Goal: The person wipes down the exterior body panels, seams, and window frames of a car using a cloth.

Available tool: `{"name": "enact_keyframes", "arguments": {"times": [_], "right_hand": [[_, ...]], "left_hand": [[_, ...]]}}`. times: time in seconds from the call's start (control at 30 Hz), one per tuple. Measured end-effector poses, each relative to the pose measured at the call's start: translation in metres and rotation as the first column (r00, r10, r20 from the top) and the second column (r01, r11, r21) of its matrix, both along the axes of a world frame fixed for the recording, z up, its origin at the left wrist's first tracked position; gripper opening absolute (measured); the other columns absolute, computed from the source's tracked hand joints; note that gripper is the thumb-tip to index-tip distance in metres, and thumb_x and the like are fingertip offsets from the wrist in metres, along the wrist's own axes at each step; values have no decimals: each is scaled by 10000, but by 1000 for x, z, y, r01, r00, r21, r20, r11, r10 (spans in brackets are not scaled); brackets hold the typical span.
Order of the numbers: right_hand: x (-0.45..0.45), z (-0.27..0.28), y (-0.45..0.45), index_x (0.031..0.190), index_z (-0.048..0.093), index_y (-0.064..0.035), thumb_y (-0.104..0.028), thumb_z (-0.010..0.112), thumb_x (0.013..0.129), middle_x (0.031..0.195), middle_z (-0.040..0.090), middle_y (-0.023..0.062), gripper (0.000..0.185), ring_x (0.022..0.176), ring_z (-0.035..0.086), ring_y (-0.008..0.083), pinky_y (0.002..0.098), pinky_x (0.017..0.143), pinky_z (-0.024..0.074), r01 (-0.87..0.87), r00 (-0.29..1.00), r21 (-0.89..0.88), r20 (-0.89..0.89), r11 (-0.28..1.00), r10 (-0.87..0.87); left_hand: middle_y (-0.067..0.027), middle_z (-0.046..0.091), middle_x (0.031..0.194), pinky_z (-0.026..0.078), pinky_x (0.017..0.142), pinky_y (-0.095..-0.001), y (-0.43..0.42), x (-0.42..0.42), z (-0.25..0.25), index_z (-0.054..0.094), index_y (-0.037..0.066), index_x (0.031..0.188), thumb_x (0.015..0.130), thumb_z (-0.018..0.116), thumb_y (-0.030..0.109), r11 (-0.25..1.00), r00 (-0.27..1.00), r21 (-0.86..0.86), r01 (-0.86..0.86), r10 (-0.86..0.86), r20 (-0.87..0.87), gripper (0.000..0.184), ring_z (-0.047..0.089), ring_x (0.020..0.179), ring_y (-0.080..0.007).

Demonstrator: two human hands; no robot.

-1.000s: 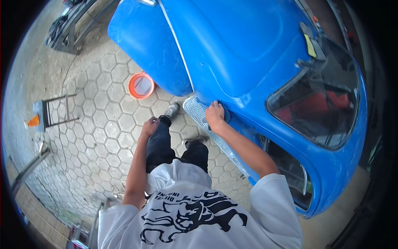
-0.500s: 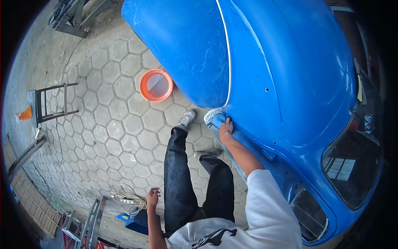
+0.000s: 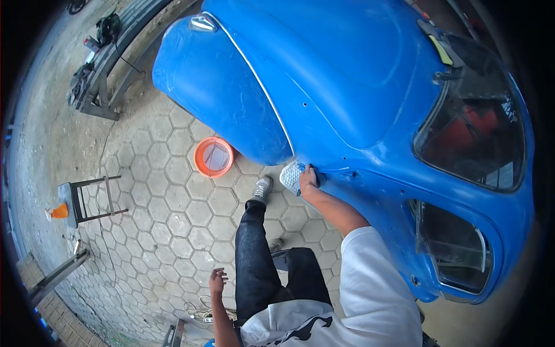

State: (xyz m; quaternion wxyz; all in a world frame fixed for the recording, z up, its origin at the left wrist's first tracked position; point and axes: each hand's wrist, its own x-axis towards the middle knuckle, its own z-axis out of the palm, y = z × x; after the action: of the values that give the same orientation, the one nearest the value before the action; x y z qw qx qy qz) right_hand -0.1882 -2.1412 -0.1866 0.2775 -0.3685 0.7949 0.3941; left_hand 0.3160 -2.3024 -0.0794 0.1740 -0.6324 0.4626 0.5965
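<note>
My right hand (image 3: 308,178) reaches down to the low edge of a blue car (image 3: 347,75), just behind its front fender (image 3: 225,87). Its fingers are closed against a pale, textured, step-like panel (image 3: 291,176). Something small and dark shows beside the fingers; what they hold, if anything, I cannot make out. My left hand (image 3: 217,281) hangs free beside my left leg, its fingers loosely apart and nothing in them. An orange basin (image 3: 198,159) with cloudy liquid stands on the paving near the fender, away from both hands.
A small stool (image 3: 72,202) with an orange spray bottle (image 3: 59,211) is at the left. A long bench (image 3: 124,43) holding dark items stands at the upper left. Coiled cable (image 3: 202,312) lies near my left side. Hexagonal pavers (image 3: 173,202) cover the ground.
My view has shifted, bringing more of the bench, headlight and windshield into sight. My right hand stays low by the fender, now over the textured panel. My left hand still hangs free.
</note>
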Motion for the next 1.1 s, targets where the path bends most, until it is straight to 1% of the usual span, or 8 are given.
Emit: {"name": "enact_keyframes", "arguments": {"times": [0.33, 0.63, 0.67, 0.7, 0.77, 0.83, 0.9, 1.1], "right_hand": [[-14, 247, -12, 1188, 694, -137, -176, 634, 885, 1289, 616, 38, 311, 1314, 455, 296, 395, 977, 382, 128, 978, -239, -131, 963, -162], [-35, 414, 51, 1090, 711, -112, -72, 624, 842, 1122, 694, 102, 266, 1145, 583, 275, 375, 935, 462, 172, 957, -387, -152, 906, -247], [-37, 426, 68, 1068, 712, -103, -57, 636, 816, 1101, 697, 101, 268, 1100, 595, 273, 372, 932, 458, 144, 955, -485, -160, 863, -249], [-32, 433, 85, 1047, 713, -94, -41, 647, 790, 1080, 700, 100, 270, 1056, 608, 271, 370, 929, 454, 120, 956, -572, -153, 811, -249], [-24, 439, 111, 1085, 692, -65, 23, 627, 762, 1085, 701, 102, 340, 1023, 605, 276, 372, 917, 468, 12, 977, -745, -133, 667, -166], [-13, 440, 119, 1120, 676, -40, 76, 602, 743, 1104, 699, 102, 402, 1001, 602, 278, 378, 906, 482, -7, 975, -872, -115, 490, -191], [2, 435, 110, 1153, 664, -21, 118, 574, 731, 1136, 693, 101, 454, 990, 599, 277, 385, 894, 496, 31, 951, -950, -67, 309, -303], [61, 434, 57, 1154, 650, -56, 167, 487, 700, 1127, 672, 185, 532, 970, 658, 319, 382, 843, 525, 376, 792, -910, 413, -173, -451]], "left_hand": [[-88, 680, 879, 479, 577, -294, 22, 54, 37, 648, 68, 1099, 944, 456, 172, 974, 966, -119, 191, -208, -156, 268, 658, 705, -169], [-74, 663, 901, 499, 693, -323, 50, 120, -8, 679, 38, 1069, 897, 507, 222, 990, 950, -129, -63, 20, -312, 305, 624, 833, -175], [-61, 641, 885, 491, 715, -331, 34, 118, -46, 691, 65, 1058, 900, 504, 234, 956, 889, 87, -281, 294, -352, 298, 613, 845, -165], [-69, 639, 901, 493, 715, -337, 21, 79, -15, 676, 63, 1091, 911, 501, 252, 987, 978, -149, 52, -80, -191, 314, 613, 837, -173], [-76, 646, 974, 503, 669, -345, -10, -14, 33, 617, 87, 1192, 959, 457, 287, 997, 988, -17, -71, 68, -142, 346, 620, 768, -195], [-52, 642, 952, 491, 657, -289, -36, -107, 59, 619, 95, 1169, 974, 453, 264, 991, 940, -129, 37, -79, -331, 307, 602, 773, -139], [-35, 639, 981, 479, 758, -301, -39, -219, 113, 617, 96, 1163, 974, 471, 230, 958, 809, -195, 209, -282, -516, 274, 597, 855, -138], [-30, 585, 1199, 455, 923, -335, 43, -413, 240, 570, 112, 1286, 975, 576, 297, 800, 349, -22, 600, -286, -893, 362, 554, 1109, -152]]}}
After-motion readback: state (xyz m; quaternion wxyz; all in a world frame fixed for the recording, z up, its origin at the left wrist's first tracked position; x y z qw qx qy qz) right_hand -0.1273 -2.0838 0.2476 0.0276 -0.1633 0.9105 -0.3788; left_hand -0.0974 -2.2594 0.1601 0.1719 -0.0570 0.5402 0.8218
